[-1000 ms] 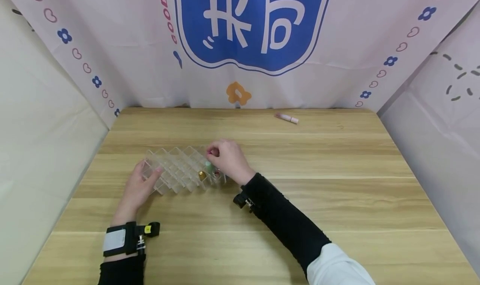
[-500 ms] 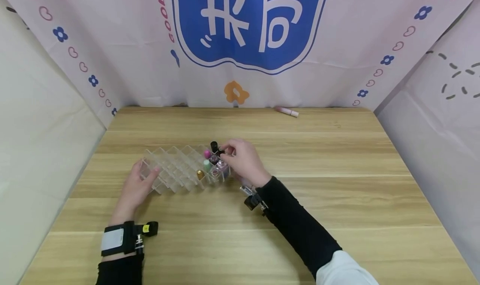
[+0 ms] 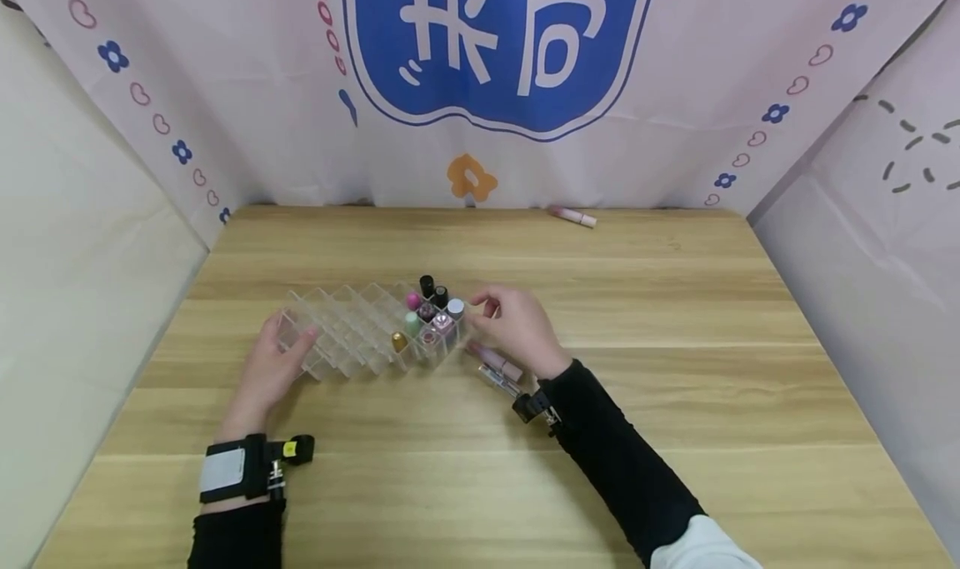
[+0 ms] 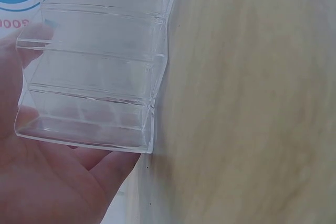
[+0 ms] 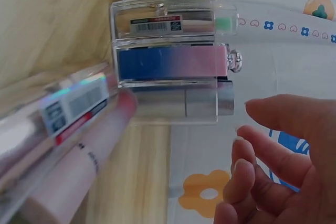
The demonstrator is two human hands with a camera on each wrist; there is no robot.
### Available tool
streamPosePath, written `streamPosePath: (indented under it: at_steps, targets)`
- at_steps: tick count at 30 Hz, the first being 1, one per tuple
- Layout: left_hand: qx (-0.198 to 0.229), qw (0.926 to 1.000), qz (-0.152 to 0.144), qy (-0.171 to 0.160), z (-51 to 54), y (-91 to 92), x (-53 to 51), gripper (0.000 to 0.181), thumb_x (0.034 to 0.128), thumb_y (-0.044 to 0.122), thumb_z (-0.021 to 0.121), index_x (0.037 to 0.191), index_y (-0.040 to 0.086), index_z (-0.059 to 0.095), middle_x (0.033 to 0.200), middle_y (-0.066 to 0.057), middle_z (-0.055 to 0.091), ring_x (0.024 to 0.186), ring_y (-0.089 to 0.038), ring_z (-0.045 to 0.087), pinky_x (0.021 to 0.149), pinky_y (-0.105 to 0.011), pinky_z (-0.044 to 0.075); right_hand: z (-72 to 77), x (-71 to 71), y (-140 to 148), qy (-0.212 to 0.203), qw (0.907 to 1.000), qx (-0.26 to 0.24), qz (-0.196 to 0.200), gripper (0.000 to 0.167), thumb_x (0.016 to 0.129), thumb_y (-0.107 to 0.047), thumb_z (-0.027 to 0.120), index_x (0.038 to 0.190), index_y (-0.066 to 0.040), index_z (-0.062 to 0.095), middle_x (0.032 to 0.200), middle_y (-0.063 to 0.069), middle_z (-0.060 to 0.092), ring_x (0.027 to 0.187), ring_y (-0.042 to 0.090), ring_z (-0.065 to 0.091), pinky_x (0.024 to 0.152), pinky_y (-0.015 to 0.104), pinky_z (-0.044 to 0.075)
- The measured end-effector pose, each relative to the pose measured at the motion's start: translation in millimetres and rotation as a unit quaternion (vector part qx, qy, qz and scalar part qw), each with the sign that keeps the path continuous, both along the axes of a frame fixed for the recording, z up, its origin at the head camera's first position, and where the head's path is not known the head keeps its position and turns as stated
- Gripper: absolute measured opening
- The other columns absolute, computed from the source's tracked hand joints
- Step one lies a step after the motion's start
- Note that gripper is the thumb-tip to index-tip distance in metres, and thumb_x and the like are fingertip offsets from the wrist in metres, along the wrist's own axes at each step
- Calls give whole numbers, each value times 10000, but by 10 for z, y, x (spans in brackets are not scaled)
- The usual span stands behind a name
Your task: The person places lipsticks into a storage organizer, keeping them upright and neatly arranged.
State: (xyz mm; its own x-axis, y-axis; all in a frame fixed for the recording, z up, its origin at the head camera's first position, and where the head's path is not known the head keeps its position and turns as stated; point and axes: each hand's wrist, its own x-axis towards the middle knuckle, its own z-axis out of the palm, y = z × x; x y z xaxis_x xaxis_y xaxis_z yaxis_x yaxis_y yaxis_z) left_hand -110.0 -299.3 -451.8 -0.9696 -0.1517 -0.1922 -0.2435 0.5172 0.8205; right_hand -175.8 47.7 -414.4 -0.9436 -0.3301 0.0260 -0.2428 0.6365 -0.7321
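A clear acrylic organizer [image 3: 348, 331] with slanted compartments lies on the wooden table, tubes and caps filling its right end. Around its left end my left hand [image 3: 270, 373] is curled, thumb on the near side; the left wrist view shows the palm [image 4: 47, 182] against the clear wall [image 4: 89, 72]. My right hand [image 3: 521, 327] is just right of the organizer, holding nothing, its fingers loosely bent. In the right wrist view that hand [image 5: 289, 166] is apart from a silver-capped tube [image 5: 226, 98] beside a blue-and-pink one [image 5: 173, 62].
A pink tube [image 3: 501, 364] and a clear, silvery tube [image 3: 497, 379] lie below my right hand. Another pink tube [image 3: 573, 217] lies at the table's back edge, by the printed cloth [image 3: 405, 165].
My right hand has moved right, off the organizer's right end, uncovering the black caps and a silver-capped tube there. My left hand keeps its grip on the left end.
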Motion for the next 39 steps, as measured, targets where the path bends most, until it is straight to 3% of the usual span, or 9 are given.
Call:
streamPosePath:
  at_steps: [11, 23, 32, 39]
  targets:
    - [-64, 10000, -47, -6, 24, 11, -16, 826, 1002, 518, 452, 1582, 77, 62, 1616, -272, 149, 1458, -529, 177, 1138, -719, 182, -82, 37, 185, -400, 9971, 639, -90, 280, 881, -255, 716, 1132, -131, 699, 851, -7, 667, 739, 135, 587, 663, 253, 467]
    - [-195, 9998, -68, -23, 19, -1, -18, 829, 1002, 526, 445, 1583, 81, 54, 1613, -277, 157, 1460, -524, 176, 1144, -711, 181, -182, 92, 436, -808, 9844, 1448, 587, 224, 889, -319, 698, 1025, -143, 718, 903, 3, 716, 768, 119, 617, 707, 266, 506]
    - [-227, 9997, -17, -2, 29, -3, -22, 818, 1002, 522, 447, 1582, 77, 77, 1611, -274, 172, 1460, -517, 191, 1147, -702, 191, -231, 152, 529, -933, 9799, 1677, 546, 171, 852, -332, 738, 938, -187, 713, 822, -39, 678, 691, 119, 577, 618, 251, 448]
    - [-341, 9993, -25, -135, 25, -5, -13, 833, 1000, 542, 435, 1582, 74, 64, 1620, -272, 123, 1460, -532, 161, 1141, -714, 178, -270, 182, 540, -1081, 9788, 1613, 646, 165, 843, -330, 755, 917, -188, 719, 827, -60, 676, 715, 111, 575, 665, 253, 459]
